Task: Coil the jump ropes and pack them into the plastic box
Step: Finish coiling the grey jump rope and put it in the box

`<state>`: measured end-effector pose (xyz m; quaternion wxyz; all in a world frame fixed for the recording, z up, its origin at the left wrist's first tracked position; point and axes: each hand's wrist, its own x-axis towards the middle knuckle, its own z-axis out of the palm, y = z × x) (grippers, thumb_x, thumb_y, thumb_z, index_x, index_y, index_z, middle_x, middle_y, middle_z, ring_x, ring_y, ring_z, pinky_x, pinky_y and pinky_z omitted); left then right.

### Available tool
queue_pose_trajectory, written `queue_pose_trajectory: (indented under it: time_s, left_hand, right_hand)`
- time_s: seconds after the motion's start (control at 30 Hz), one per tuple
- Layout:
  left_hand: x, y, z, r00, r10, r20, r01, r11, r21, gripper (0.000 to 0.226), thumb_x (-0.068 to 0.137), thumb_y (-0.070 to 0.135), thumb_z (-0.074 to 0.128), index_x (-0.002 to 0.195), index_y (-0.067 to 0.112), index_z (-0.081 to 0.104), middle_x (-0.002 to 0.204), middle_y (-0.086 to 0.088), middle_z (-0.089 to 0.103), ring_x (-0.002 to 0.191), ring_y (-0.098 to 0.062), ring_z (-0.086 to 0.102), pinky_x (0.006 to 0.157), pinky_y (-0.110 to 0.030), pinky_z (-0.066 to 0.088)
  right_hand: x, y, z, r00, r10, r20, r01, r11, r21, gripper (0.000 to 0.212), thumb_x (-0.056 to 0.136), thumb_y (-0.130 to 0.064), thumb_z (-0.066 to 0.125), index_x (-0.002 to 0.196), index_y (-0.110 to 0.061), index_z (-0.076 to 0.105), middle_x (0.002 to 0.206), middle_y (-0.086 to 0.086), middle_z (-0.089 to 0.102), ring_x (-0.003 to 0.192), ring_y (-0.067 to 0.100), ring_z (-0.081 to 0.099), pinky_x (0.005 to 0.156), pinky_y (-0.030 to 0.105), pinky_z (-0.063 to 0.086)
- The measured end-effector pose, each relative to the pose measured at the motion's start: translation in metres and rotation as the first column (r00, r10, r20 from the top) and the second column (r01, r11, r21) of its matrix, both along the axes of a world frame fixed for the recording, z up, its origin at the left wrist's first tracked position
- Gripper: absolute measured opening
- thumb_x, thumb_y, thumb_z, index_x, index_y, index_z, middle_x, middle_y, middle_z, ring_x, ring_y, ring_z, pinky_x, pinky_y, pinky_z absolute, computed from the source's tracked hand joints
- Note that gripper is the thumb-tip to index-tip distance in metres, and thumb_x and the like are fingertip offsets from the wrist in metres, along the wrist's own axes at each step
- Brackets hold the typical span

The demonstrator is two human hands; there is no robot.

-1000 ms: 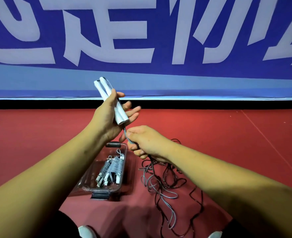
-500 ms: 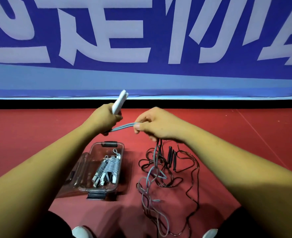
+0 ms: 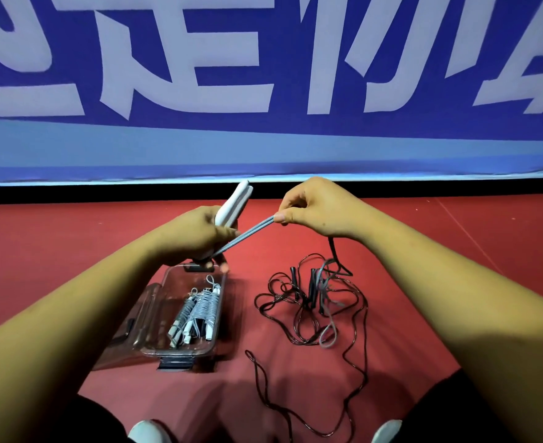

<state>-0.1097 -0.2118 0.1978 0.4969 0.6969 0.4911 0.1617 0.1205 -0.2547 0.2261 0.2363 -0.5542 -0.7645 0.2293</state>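
A blue banner (image 3: 263, 75) with big white characters fills the wall from ten to two o'clock, and below it runs a red floor (image 3: 455, 251).

The left hand (image 3: 193, 235), just at nine o'clock from the centre of the view, is clamped round a pair of white handles (image 3: 233, 203) held side by side, their free ends pointing toward one o'clock. From the bottom of that fist a doubled grey rope (image 3: 251, 233) runs taut toward two o'clock to the right hand (image 3: 321, 209), which pinches it between thumb and forefinger — the other fingers are curled in above. Beyond the pinch the rope drops out of the right palm to the floor.

At six o'clock from the left hand lies the clear plastic box (image 3: 180, 351), open, its lid leaning at its nine o'clock side. Inside are coiled grey ropes (image 3: 199, 311) with white handles, lying lengthwise. At three o'clock from the box, apart from it, a black rope (image 3: 308, 302) sprawls in loose tangles on the floor, black handles (image 3: 311, 282) among them — one strand trails on toward six o'clock. Two white shoe tips (image 3: 148, 431) show at the bottom edge.
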Motion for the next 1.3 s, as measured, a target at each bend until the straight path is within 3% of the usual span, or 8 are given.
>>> queue_pose_trajectory:
  time_s: [0.17,0.27,0.37,0.57,0.8,1.0,1.17,1.3]
  left_hand:
    - [0.001,-0.006,0.000,0.990,-0.098,0.103,0.111,0.985,-0.130,0.020,0.099,0.024,0.058,0.097,0.007,0.047,0.052,-0.004,0.047,0.037,-0.017,0.040,0.052,-0.030,0.029]
    - [0.002,-0.011,0.001,0.974,-0.155,0.166,0.190,0.957,-0.217,0.042,0.093,0.051,0.055,0.099,0.010,0.048,0.055,-0.004,0.047,0.040,-0.014,0.032,0.052,-0.027,0.026]
    - [-0.002,-0.008,-0.001,0.960,-0.242,0.142,0.268,0.940,-0.210,0.033,0.083,0.037,0.076,0.087,0.017,0.050,0.061,-0.013,0.044,0.044,-0.014,0.031,0.049,-0.026,0.026]
    - [-0.015,0.005,-0.014,0.963,-0.104,-0.250,0.091,0.994,-0.062,0.024,0.086,0.009,0.073,0.085,0.012,0.049,0.056,-0.010,0.048,0.039,-0.017,0.038,0.040,-0.021,0.033]
    - [-0.004,-0.007,-0.024,0.627,-0.330,-0.706,0.456,0.890,-0.011,0.015,0.086,0.015,0.068,0.078,0.020,0.057,0.061,0.001,0.057,0.044,-0.017,0.049,0.044,-0.024,0.042]
    - [0.001,-0.020,-0.005,0.788,-0.365,-0.496,0.530,0.812,0.245,0.022,0.082,0.006,0.069,0.077,0.022,0.054,0.060,0.009,0.050,0.049,-0.002,0.044,0.051,-0.015,0.034]
    - [0.006,-0.023,0.012,0.969,-0.226,-0.097,0.246,0.888,0.389,0.025,0.086,0.007,0.071,0.079,0.026,0.056,0.054,0.014,0.048,0.047,-0.004,0.037,0.049,-0.021,0.032]
    - [0.008,-0.007,0.009,0.991,0.044,0.123,-0.071,0.970,0.231,0.031,0.087,-0.002,0.065,0.075,0.021,0.049,0.048,0.005,0.046,0.043,-0.016,0.035,0.044,-0.023,0.029]
  right_hand:
    - [0.008,0.002,-0.001,0.999,-0.040,0.024,0.039,0.999,0.029,0.021,0.087,-0.036,0.069,0.076,-0.018,0.072,0.049,-0.018,0.053,0.049,0.004,0.042,0.046,0.012,0.030]
    - [0.011,0.006,-0.006,0.997,-0.035,0.068,0.032,0.998,0.045,0.022,0.089,-0.035,0.067,0.076,-0.018,0.069,0.055,-0.011,0.055,0.051,0.005,0.042,0.049,0.017,0.030]
    - [0.014,0.009,-0.010,0.996,-0.022,0.091,0.019,0.999,0.037,0.020,0.090,-0.033,0.065,0.080,-0.017,0.070,0.067,-0.001,0.060,0.058,0.012,0.044,0.056,0.028,0.034]
    - [0.022,0.007,-0.022,0.983,0.095,0.159,-0.059,0.975,-0.216,0.015,0.095,-0.018,0.059,0.082,-0.017,0.066,0.065,-0.003,0.059,0.056,0.007,0.053,0.058,0.021,0.042]
    - [0.008,0.012,-0.014,0.981,0.088,0.175,-0.087,0.996,-0.016,0.014,0.091,-0.029,0.064,0.088,-0.018,0.073,0.085,-0.005,0.070,0.080,0.010,0.061,0.073,0.027,0.047]
    - [0.022,0.021,-0.021,0.998,-0.042,0.037,0.038,0.995,0.091,0.019,0.090,-0.034,0.062,0.081,-0.022,0.074,0.081,-0.004,0.072,0.079,0.017,0.063,0.073,0.033,0.049]
    - [0.018,0.024,-0.028,0.987,-0.085,-0.135,0.089,0.996,0.023,0.025,0.094,-0.029,0.060,0.073,-0.021,0.069,0.061,0.003,0.055,0.047,0.006,0.037,0.048,0.023,0.029]
    - [-0.005,0.022,-0.049,0.960,-0.084,-0.268,0.026,0.977,-0.213,0.030,0.100,-0.025,0.050,0.076,-0.015,0.065,0.055,0.000,0.046,0.045,0.011,0.035,0.042,0.020,0.032]
